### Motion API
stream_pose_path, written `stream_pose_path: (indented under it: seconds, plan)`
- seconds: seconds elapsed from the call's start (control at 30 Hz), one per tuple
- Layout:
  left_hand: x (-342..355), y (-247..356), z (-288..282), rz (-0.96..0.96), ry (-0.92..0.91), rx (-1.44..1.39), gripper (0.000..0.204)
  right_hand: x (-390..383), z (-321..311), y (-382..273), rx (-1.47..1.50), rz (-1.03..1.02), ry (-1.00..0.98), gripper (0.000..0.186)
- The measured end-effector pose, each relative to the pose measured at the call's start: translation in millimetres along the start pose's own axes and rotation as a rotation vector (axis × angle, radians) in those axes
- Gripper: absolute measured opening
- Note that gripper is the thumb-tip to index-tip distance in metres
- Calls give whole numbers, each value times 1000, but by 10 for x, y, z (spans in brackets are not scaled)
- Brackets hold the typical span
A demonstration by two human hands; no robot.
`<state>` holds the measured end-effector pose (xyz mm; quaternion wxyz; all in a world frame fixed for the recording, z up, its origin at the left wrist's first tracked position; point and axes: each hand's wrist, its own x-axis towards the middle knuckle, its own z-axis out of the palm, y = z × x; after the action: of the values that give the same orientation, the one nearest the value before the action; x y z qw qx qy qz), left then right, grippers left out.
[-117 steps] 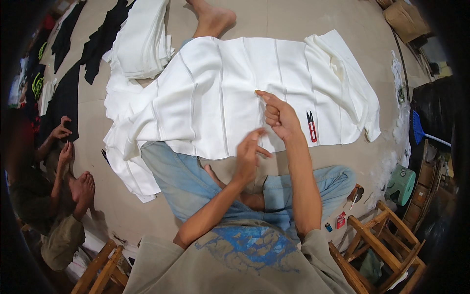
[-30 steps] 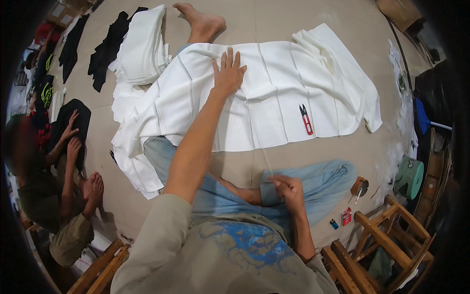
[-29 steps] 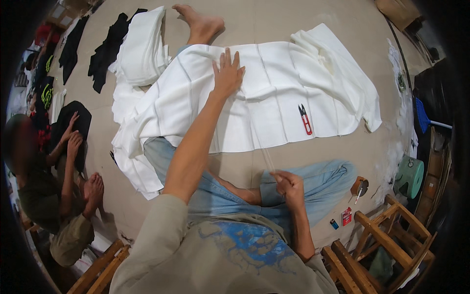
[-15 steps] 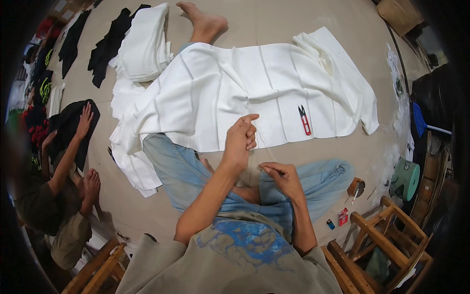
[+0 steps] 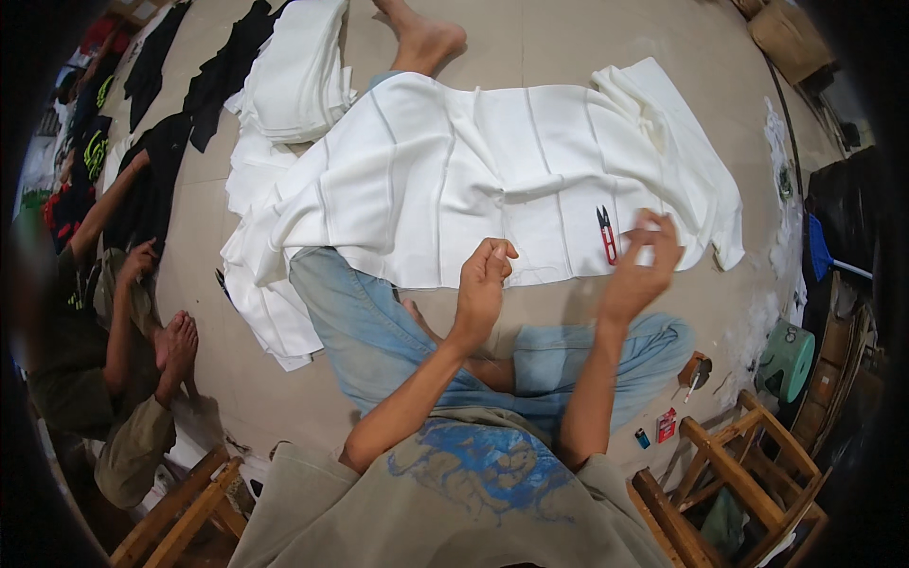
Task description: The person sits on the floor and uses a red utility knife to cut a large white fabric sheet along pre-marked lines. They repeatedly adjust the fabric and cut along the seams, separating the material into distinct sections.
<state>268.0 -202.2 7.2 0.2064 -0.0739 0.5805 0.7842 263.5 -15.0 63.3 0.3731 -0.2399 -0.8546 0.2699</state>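
A white fabric piece (image 5: 407, 218) with several dark seam lines is spread over the floor and my lap. At its near edge my left hand (image 5: 485, 284) is closed in a pinch, with a pale thread (image 5: 542, 281) trailing beside its fingertips. My right hand (image 5: 644, 270) is raised over the right part of the cloth, just right of the red-handled thread snips (image 5: 607, 237), which lie on the fabric. Motion smears its bent fingers, so whether they hold anything cannot be made out.
A folded stack of white fabric (image 5: 298, 76) lies at the far left. Another person's hand (image 5: 140, 260) is near black cloth on the left. A lighter (image 5: 642, 438), a red pack (image 5: 667, 426) and a wooden stool (image 5: 748, 464) are at the near right.
My right hand has moved right and away from me, from above my lap to beside the snips. My left hand has come slightly nearer, its forefinger now curled. The other person's hands have shifted.
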Motion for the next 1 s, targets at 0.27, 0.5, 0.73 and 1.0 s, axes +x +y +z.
stream_pose_path:
  seconds: [0.27,0.5,0.73,1.0]
  plan:
    - [2,-21,68,94,22,166,24,-299,641,-74,812,934,-1114,44]
    - [703,198,-313,726,307,957,13,-413,866,117,1380,1386,-766,29]
    - [2450,410,-438,945,268,1381,35,-314,760,105,1174,1105,-943,31]
    - [3171,676,-360,440,31,1942,39,-289,578,55,670,692,-848,22]
